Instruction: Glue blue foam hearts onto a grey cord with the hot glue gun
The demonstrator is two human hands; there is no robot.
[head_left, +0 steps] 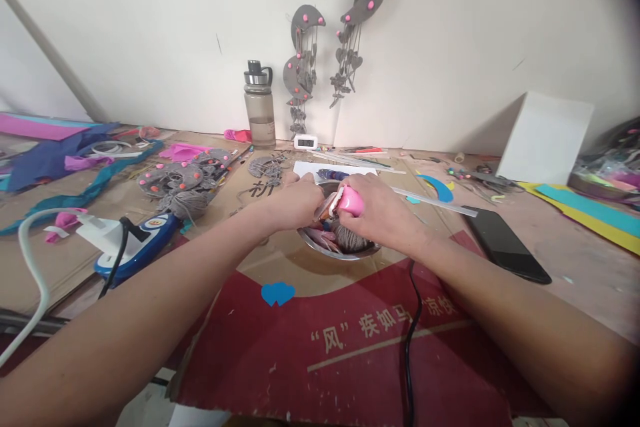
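Observation:
Both my hands meet above a metal bowl (340, 255) on the cardboard. My right hand (375, 210) is wrapped round a bright pink object (351, 201) with a whitish edge. Close beside it on the left, my left hand (300, 202) has its fingers curled in at the bowl's rim; what they grip, if anything, is hidden. Grey yarn (350, 237) and pinkish pieces (323, 238) lie in the bowl under my hands.
A blue paper cutout (278, 293) lies on the red cardboard (250, 360). Right of my arm is a black phone (505, 243); a black cable (408, 353) runs nearby. A power strip (135, 260) stands left, a bottle (260, 113) behind. Grey moon hangings (306, 19) are on the wall.

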